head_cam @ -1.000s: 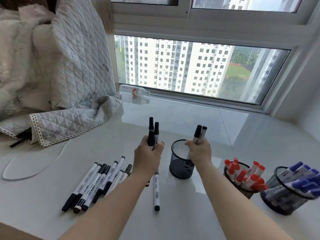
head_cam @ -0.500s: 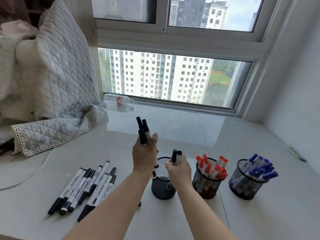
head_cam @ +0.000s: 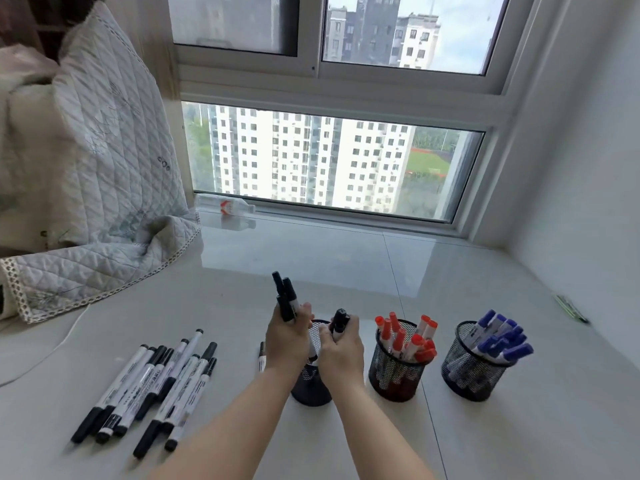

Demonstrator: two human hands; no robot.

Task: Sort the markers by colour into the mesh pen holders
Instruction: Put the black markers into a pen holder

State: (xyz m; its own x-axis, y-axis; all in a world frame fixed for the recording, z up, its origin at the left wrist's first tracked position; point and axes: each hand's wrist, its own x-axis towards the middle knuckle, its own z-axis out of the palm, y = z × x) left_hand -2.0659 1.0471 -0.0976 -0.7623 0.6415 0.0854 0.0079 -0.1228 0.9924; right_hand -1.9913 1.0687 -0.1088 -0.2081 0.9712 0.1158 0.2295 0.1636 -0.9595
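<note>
On the pale sill, from left: loose black markers lying flat; the left hand grasping a bunch of black markers upright; the right hand gripping two black markers above the black mesh holder; the red-marker holder; the blue-marker holder.

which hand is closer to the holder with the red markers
Right. The right hand, gripping black markers, is just left of the red-marker holder; the left hand is farther left, beyond the right hand.
</note>
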